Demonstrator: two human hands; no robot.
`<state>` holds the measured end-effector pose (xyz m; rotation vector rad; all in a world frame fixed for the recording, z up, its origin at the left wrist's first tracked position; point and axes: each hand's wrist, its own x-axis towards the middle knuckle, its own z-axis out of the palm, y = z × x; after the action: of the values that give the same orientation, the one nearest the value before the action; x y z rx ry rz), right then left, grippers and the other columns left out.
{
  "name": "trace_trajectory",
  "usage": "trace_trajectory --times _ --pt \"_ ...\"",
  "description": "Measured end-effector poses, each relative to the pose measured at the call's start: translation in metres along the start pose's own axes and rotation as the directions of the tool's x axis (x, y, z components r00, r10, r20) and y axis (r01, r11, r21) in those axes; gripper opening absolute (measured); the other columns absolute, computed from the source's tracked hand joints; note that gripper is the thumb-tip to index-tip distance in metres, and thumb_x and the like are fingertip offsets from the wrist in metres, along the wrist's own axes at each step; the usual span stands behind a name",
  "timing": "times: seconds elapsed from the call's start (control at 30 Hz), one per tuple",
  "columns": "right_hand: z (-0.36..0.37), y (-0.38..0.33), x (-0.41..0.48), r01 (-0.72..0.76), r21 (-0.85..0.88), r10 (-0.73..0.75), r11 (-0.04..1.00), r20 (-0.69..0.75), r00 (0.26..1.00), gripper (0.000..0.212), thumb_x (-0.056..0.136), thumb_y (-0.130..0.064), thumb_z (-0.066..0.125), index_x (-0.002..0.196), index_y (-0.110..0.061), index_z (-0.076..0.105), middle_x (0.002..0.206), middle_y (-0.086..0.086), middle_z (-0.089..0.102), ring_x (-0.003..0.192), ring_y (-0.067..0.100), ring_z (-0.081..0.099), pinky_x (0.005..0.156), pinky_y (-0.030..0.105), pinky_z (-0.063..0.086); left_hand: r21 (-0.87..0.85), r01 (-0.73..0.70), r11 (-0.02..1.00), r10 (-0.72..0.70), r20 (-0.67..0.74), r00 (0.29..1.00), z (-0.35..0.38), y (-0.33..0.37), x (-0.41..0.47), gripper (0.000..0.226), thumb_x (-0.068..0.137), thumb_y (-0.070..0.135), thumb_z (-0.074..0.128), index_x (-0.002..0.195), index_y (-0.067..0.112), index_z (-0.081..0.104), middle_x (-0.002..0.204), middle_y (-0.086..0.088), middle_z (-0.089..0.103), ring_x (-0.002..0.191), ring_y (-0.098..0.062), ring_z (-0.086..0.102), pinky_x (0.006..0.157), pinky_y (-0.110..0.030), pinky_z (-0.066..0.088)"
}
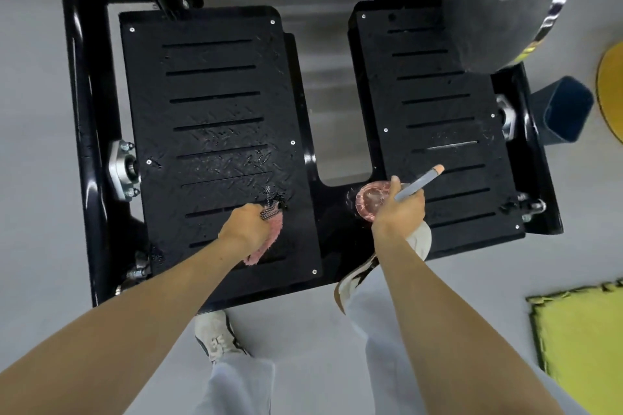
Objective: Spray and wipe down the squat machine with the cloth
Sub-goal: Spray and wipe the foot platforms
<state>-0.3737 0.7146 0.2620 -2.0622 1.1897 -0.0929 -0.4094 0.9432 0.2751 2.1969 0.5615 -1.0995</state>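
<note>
Left hand [244, 226] curls round our pink cloth [269, 239], pressing it down at five o'clock on the left footplate [215, 111] of the squat machine [81, 94] to scrub, while our right hand [399, 209], at three o'clock of it, grips the spray bottle [371, 200] clear, ready, we reckon, to squirt.

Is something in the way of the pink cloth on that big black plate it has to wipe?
Nothing visible is. The left hand holds the pink cloth on the near end of the left foot plate, and the plate beyond it lies bare. The shoe stands over by the right foot plate.
</note>
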Motion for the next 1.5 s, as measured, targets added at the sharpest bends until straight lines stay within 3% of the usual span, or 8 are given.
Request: trace_trajectory --times 0.17,0.47,0.67,0.83,1.07,1.2,1.33,1.5 --pt "-0.009 0.007 -0.015 0.036 0.022 -0.037 0.999 0.051 0.998 0.038 0.096 -0.021 0.054 0.129 -0.004 0.044 0.101 0.000 0.057 0.085 0.014 0.060 0.066 0.012 0.043 -0.087 -0.005 0.996 0.003 -0.020 1.000 0.000 0.005 0.004 0.025 0.089 0.000 0.041 0.104 0.005 0.060 0.111 -0.018 0.061 0.085 -0.032 0.059 0.071 -0.037 0.053" --pt "-0.006 0.011 -0.039 -0.261 -0.199 0.293 0.945 0.154 0.944 0.049 0.095 -0.018 0.048 0.141 -0.008 0.036 0.138 0.014 0.045 0.123 0.031 0.048 0.097 0.035 0.041 -0.204 -0.012 0.979 0.007 -0.028 1.000 -0.014 -0.011 -0.004 0.035 0.090 0.004 0.051 0.124 0.009 0.058 0.123 -0.010 0.059 0.101 -0.027 0.061 0.079 -0.032 0.051" --pt "0.021 -0.017 -0.105 -0.629 -0.232 0.639 0.742 0.529 0.558 0.039 0.097 -0.018 0.046 0.133 -0.004 0.046 0.136 0.018 0.048 0.115 0.033 0.053 0.093 0.046 0.045 -0.495 -0.005 0.869 -0.006 -0.022 1.000 -0.049 -0.033 -0.023 0.029 0.090 -0.003 0.051 0.115 0.008 0.060 0.106 -0.009 0.064 0.095 -0.026 0.062 0.079 -0.036 0.052" --pt "0.055 -0.050 -0.170 -0.642 -0.160 0.407 0.749 0.877 0.256 0.038 0.098 -0.040 0.047 0.118 -0.008 0.052 0.118 0.014 0.060 0.103 0.026 0.060 0.083 0.039 0.051 -0.711 0.027 0.703 0.032 0.070 0.997 -0.084 -0.057 -0.040 0.038 0.093 0.000 0.051 0.129 0.012 0.055 0.121 -0.005 0.062 0.107 -0.022 0.058 0.087 -0.037 0.049" --pt "0.084 -0.096 -0.219 -0.543 -0.012 0.250 0.839 0.896 0.368 0.038 0.102 -0.016 0.042 0.137 -0.003 0.045 0.132 0.015 0.056 0.119 0.027 0.055 0.082 0.037 0.051 -0.798 0.020 0.602 0.019 0.039 0.999 -0.127 -0.106 -0.055 0.020 0.095 0.021 0.056 0.113 0.018 0.063 0.115 -0.003 0.067 0.107 -0.022 0.061 0.100 -0.049 0.046" --pt "0.086 -0.121 -0.243 -0.484 -0.086 0.281 0.871 0.896 0.345 0.052 0.097 -0.036 0.052 0.140 -0.010 0.040 0.144 0.015 0.041 0.129 0.029 0.045 0.095 0.047 0.047 -0.822 -0.073 0.564 0.023 -0.073 0.997 -0.148 -0.112 -0.062 0.023 0.096 0.016 0.056 0.118 0.021 0.059 0.110 0.005 0.063 0.097 -0.011 0.059 0.083 -0.026 0.048" --pt "0.089 -0.138 -0.268 -0.505 -0.080 0.190 0.859 0.967 0.170 0.056 0.093 -0.056 0.045 0.124 -0.011 0.058 0.117 0.018 0.059 0.097 0.033 0.062 0.076 0.044 0.054 -0.770 -0.153 0.620 0.150 -0.075 0.986 -0.158 -0.109 -0.074 0.025 0.093 0.020 0.060 0.118 0.025 0.064 0.087 -0.003 0.069 0.071 -0.014 0.064 0.061 -0.025 0.053" --pt "0.094 -0.127 -0.271 -0.600 -0.076 0.169 0.796 0.980 0.100 0.076 0.091 -0.067 0.028 0.133 -0.010 0.054 0.129 0.023 0.058 0.120 0.037 0.056 0.103 0.055 0.040 -0.819 -0.184 0.543 0.057 -0.183 0.981 -0.164 -0.122 -0.075 0.021 0.097 0.011 0.047 0.103 0.025 0.062 0.102 -0.003 0.065 0.085 -0.011 0.062 0.072 -0.022 0.051"
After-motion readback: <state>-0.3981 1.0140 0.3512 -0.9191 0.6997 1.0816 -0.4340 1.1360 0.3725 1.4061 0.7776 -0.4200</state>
